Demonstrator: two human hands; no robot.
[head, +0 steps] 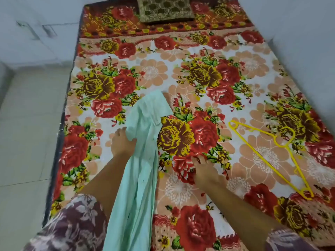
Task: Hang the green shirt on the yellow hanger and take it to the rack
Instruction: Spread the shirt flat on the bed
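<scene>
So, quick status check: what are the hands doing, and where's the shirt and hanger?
Left hand gripping green shirt, bunched, trailing off the bed. Right hand resting open on the floral sheet. Yellow hanger flat on the bed, untouched, nothing blocking it.

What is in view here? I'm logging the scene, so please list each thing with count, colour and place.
shirt: one, pale green, bunched lengthwise on the left part of the bed, trailing toward the camera
hanger: one, yellow, flat on the bed at right, untouched
bedsheet: one, red, yellow and peach flowers, covering the bed
cushion: one, olive and gold, at the far end of the bed
floor: pale tiles, left of the bed
sleeves: two, maroon floral, bottom corners
left hand: gripping the shirt
right hand: fingers on the bedsheet, holding nothing
</scene>
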